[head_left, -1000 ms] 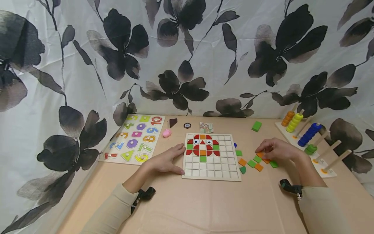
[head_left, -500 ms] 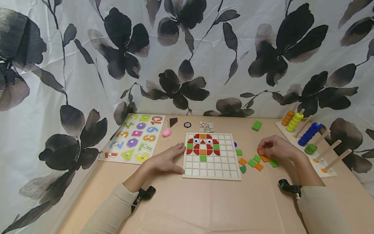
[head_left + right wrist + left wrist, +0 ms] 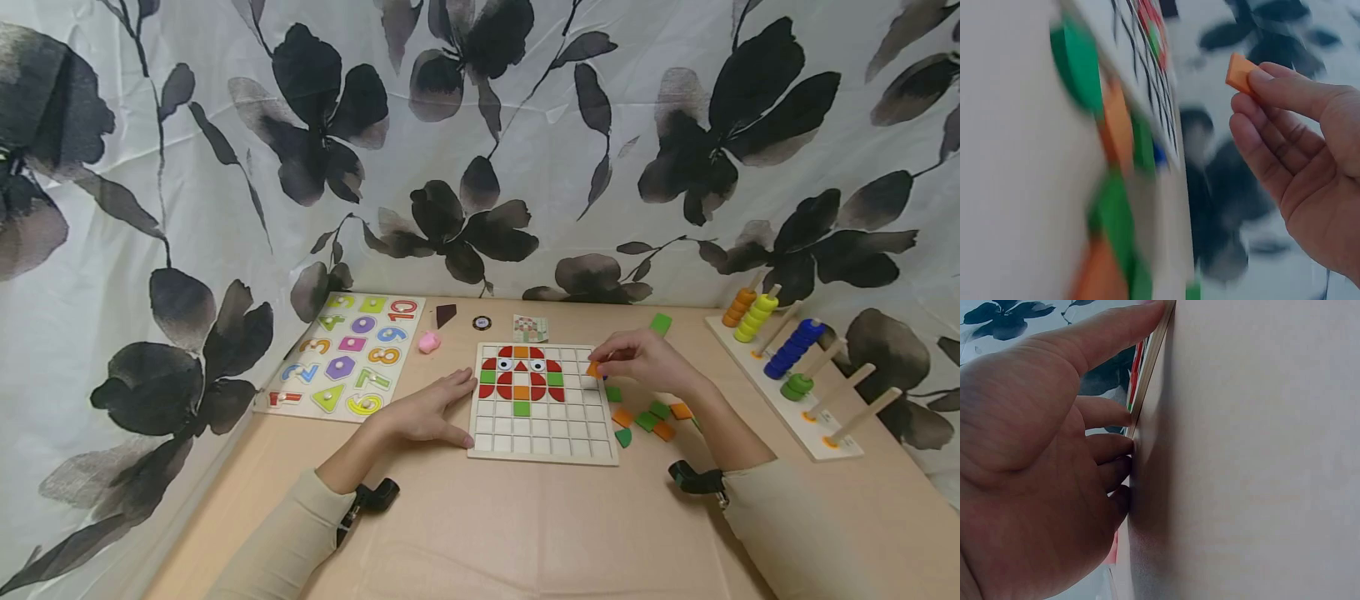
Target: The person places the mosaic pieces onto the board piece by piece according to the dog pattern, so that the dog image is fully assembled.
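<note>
My right hand [image 3: 641, 358] pinches an orange square tile [image 3: 1241, 73] between thumb and fingertips, held up over the right edge of a white grid board [image 3: 543, 437]. Red, green and orange pieces with two eye pieces form a figure in the board's upper left, and a green tile [image 3: 522, 408] sits below its middle. My left hand [image 3: 427, 410] rests at the board's left side, thumb and fingertips touching its edge with the fingers extended. In the left wrist view that board edge [image 3: 1150, 375] shows right at the fingertips.
Loose green and orange tiles [image 3: 622, 417] lie right of the board. Beyond them stands a peg board [image 3: 843, 446] with colored rings. A number puzzle [image 3: 341, 342] lies at left. A pink piece [image 3: 429, 342], a round chip [image 3: 482, 322], a picture card [image 3: 530, 327] and a green block [image 3: 661, 323] sit behind.
My right hand has lifted an orange tile from the loose pile and carried it left to the board's right edge. The left hand has stayed in place.
</note>
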The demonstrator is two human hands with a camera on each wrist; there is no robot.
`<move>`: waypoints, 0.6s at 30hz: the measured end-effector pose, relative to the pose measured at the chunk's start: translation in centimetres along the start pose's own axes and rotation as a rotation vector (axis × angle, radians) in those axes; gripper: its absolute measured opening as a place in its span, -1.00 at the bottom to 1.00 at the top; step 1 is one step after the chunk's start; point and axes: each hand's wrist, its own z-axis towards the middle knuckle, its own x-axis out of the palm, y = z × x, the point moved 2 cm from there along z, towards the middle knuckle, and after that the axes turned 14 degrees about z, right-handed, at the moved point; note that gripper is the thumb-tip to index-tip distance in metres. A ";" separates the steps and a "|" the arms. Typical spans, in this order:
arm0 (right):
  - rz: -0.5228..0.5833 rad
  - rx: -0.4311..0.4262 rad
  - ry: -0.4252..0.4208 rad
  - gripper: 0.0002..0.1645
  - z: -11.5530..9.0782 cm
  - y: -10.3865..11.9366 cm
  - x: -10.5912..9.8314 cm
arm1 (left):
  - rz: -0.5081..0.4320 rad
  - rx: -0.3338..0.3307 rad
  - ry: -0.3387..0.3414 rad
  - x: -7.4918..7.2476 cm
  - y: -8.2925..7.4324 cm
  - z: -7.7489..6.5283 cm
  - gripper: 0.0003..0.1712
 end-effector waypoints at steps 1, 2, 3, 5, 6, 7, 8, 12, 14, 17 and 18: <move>-0.007 -0.012 0.030 -0.81 0.5 0.4 1.0 | -0.001 0.003 0.001 0.0 0.0 0.0 0.16; -0.017 -0.021 0.062 -0.81 1.0 0.7 2.0 | -0.002 0.005 0.001 0.0 0.0 0.0 0.17; -0.029 -0.027 0.094 -0.81 1.5 1.0 2.9 | 0.001 0.003 0.003 0.0 0.0 0.1 0.17; -0.053 -0.038 0.157 -0.81 2.3 1.4 4.6 | 0.004 0.006 0.002 0.0 0.0 0.1 0.17; -0.059 -0.039 0.188 -0.80 2.6 1.6 5.4 | 0.002 0.006 0.003 0.0 0.0 0.1 0.16; -0.064 -0.040 0.215 -0.80 2.9 1.6 6.1 | 0.000 0.004 0.003 0.0 0.0 0.2 0.17; -0.069 -0.043 0.239 -0.80 3.2 1.7 6.6 | 0.000 0.003 0.002 0.0 0.0 0.2 0.17; -0.114 -0.060 0.277 -0.81 3.8 1.7 8.0 | -0.014 -0.002 0.005 -0.1 0.0 0.2 0.17; -0.129 -0.063 0.285 -0.82 3.9 1.7 8.4 | -0.015 -0.003 0.005 -0.1 0.0 0.2 0.17; -0.145 -0.069 0.292 -0.83 3.9 1.5 8.8 | -0.014 -0.002 0.005 0.0 -0.1 0.1 0.17; -0.152 -0.069 0.292 -0.83 4.0 1.4 8.9 | -0.012 -0.002 0.004 -0.1 -0.1 0.1 0.17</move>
